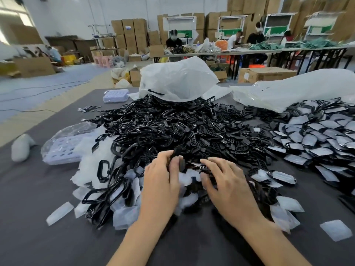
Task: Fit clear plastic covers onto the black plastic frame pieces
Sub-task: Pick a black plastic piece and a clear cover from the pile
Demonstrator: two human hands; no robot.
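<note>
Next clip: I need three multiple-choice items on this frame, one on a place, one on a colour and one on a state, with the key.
1. Where do the covered frames lie relative to the bare black pile?
A. To its right
B. To its left
C. On the floor

2. What colour is the perforated tray at the far edge of the table?
A. Red
B. Lilac
C. Green

3. What is the left hand doing?
A. Lying flat and empty
B. Gripping a black piece
C. Holding a bag

Key: 1 A, the covered frames fan out right of the pile; 2 B, the tray is pale lilac; 3 B, its fingers curl round the black piece.
</note>
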